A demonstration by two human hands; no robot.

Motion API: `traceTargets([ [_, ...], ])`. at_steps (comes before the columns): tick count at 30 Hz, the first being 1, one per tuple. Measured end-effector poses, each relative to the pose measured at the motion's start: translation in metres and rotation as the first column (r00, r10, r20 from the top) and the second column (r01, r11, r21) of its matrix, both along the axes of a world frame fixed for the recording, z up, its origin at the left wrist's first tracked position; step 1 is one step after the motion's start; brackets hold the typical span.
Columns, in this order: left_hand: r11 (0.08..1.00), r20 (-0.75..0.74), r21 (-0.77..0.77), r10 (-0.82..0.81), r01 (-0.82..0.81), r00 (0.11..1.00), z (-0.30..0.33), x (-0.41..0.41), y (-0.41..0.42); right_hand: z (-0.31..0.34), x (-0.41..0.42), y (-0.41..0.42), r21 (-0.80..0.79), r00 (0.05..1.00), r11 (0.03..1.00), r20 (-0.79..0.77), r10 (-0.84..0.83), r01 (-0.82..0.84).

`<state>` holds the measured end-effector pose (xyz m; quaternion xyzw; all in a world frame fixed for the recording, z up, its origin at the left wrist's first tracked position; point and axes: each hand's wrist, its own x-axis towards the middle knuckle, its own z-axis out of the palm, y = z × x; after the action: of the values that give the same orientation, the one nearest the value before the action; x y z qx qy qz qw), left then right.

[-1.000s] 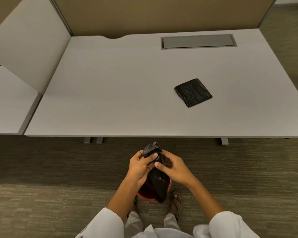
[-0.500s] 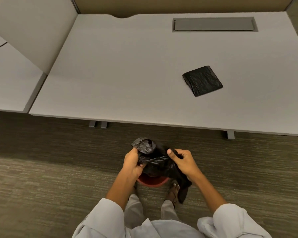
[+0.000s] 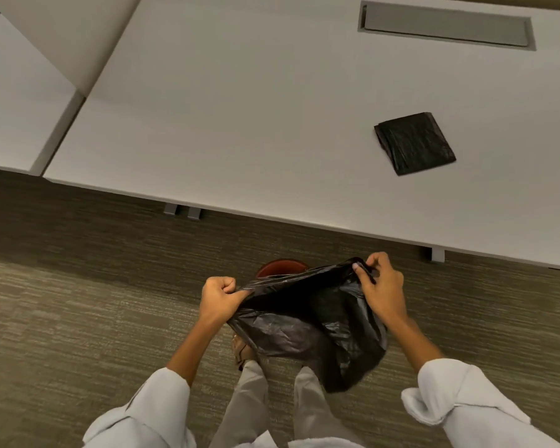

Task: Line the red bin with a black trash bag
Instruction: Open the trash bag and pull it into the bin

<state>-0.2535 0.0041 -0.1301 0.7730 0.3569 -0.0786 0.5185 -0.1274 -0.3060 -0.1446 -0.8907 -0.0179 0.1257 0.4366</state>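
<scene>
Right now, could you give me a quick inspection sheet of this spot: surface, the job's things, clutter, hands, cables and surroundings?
Surface: white desk, with a grey hatch at its far edge.
Job's things: black bag held spread out in the air; red bin on the carpet beyond it, mostly hidden and not yet lined.
Clutter: folded bag lying on the desk.
Hands: left hand and right hand each pinch the bag's top edge in their fingers.
Cables: nothing seen.
Surroundings: carpet, a divider panel and a second desk at left.

Glossy black trash bag (image 3: 307, 324), red bin (image 3: 280, 267), white desk (image 3: 240, 124), olive streaked carpet (image 3: 78, 302).
</scene>
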Motion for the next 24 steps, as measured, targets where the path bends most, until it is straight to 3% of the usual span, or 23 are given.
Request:
traceTargets([
  [5,0.978,-0.018,0.200,-0.058,0.060,0.998,-0.022,-0.001,0.028,-0.020,0.014,0.006,-0.156,0.895,0.888,0.039,0.443,-0.433],
  [8,0.956,-0.025,0.284,-0.074,0.078,0.997,-0.039,-0.002,0.033,-0.039,0.012,0.011,-0.217,0.803,0.793,0.060,0.593,-0.569],
  [16,0.932,0.014,0.357,-0.076,0.066,0.997,-0.108,0.006,0.040,-0.094,0.023,0.026,-0.244,0.775,0.750,-0.009,0.632,-0.615],
  [21,0.908,0.060,0.368,-0.240,0.202,0.969,-0.159,0.015,0.048,-0.136,0.032,0.038,-0.267,0.740,0.696,-0.123,0.661,-0.666],
  [24,0.847,0.036,0.399,-0.396,0.350,0.917,-0.188,0.017,0.054,-0.161,0.035,0.041,-0.281,0.729,0.673,-0.250,0.637,-0.684],
])
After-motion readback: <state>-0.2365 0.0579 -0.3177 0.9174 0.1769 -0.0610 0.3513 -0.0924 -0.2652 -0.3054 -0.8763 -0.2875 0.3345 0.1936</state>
